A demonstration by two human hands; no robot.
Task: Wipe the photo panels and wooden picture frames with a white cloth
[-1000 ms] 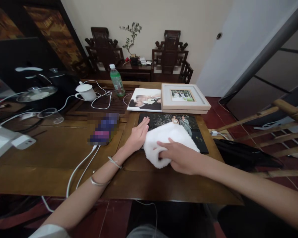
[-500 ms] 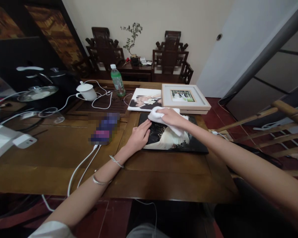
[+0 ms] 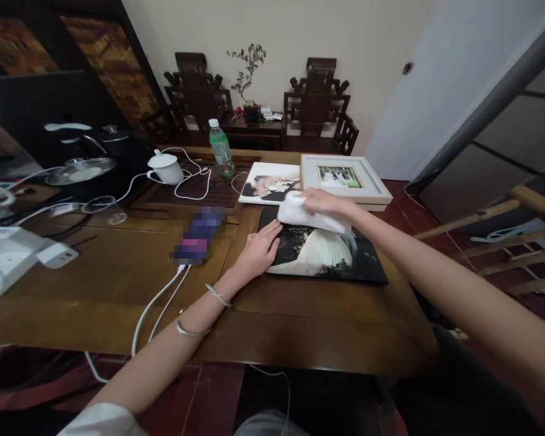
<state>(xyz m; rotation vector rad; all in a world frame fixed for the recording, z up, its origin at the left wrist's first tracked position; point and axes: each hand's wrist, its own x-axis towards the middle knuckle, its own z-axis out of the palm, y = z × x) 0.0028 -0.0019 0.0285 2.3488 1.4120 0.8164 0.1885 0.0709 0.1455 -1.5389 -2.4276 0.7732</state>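
Note:
A dark photo panel with a picture of a white gown lies flat on the wooden table. My left hand rests on the panel's left edge, its fingers stretched out. Near the panel's far edge, my right hand grips a bunched white cloth, which lies over the top part of the picture. Just beyond are a white-edged photo print and, to its right, a light wooden picture frame with a small photo inside.
Left of my hands lies a phone with a white cable plugged in. Farther back stand a green-labelled bottle, a white lidded cup and a dark pot. A power strip sits at the left.
My right hand has slid the cloth slightly toward the panel's far edge, so more of the gown shows. My left hand keeps its place on the panel. The view has shifted slightly.

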